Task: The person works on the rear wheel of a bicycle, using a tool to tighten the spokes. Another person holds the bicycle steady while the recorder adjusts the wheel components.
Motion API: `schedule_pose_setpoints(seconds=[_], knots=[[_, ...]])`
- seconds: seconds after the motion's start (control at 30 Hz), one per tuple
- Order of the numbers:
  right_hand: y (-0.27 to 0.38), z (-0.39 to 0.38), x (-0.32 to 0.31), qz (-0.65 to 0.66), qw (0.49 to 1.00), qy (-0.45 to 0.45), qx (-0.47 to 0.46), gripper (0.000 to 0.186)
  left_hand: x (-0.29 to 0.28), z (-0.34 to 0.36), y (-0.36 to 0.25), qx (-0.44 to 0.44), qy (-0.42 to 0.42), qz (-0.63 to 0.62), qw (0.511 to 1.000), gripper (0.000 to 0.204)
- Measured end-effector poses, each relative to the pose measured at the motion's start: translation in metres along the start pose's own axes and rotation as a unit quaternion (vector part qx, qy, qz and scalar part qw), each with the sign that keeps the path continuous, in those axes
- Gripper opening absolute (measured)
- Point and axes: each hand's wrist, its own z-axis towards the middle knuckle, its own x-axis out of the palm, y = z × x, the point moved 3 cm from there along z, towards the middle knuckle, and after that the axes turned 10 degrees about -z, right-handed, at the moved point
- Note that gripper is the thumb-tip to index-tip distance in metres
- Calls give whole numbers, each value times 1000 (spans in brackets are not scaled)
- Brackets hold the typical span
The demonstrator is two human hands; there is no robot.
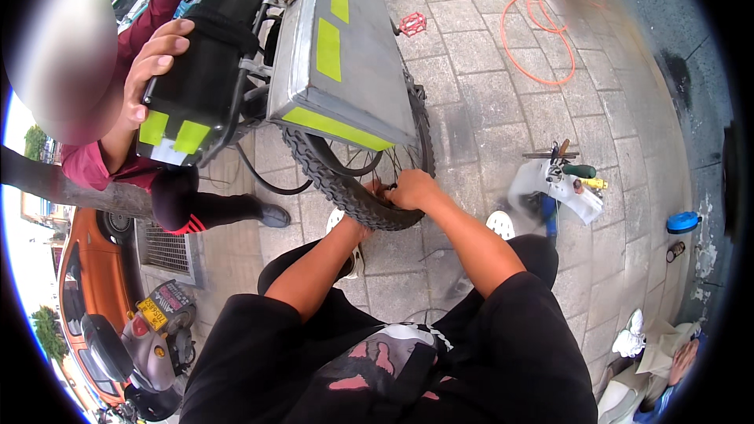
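Note:
A knobby black bicycle tyre (pixel 322 169) on a spoked rear wheel stands in front of me, partly behind a grey metal box (pixel 357 71) with yellow-green strips. My left hand (pixel 375 189) reaches round the tyre's near edge, its fingers curled inside it and its palm hidden by the tread. Close beside it, my right hand (pixel 414 191) is closed at the inner side of the tyre. What its fingertips pinch is hidden. A thin black loop (pixel 271 188) hangs to the left of the tyre.
Another person's hand (pixel 153 63) rests on the black rear case (pixel 208 63). Hand tools (pixel 577 171) lie on a white sheet at right. An orange hose (pixel 506 35) coils farther off. A blue object (pixel 683 222) sits by the wall. A scooter (pixel 149 345) and orange car (pixel 98 267) stand left.

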Motion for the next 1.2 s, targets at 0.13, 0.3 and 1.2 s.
schedule_pose_setpoints(seconds=[0.13, 0.3, 1.2], knots=[[-1, 4, 6, 22, 1000, -6, -5, 56, -10, 0, 1, 64, -48, -8, 997, 34], [1, -1, 11, 44, 997, -47, -32, 49, -7, -3, -1, 10, -28, -49, 998, 31], [-17, 3, 15, 310, 950, 34, 31, 38, 33, -22, -9, -22, -117, -57, 991, 43]])
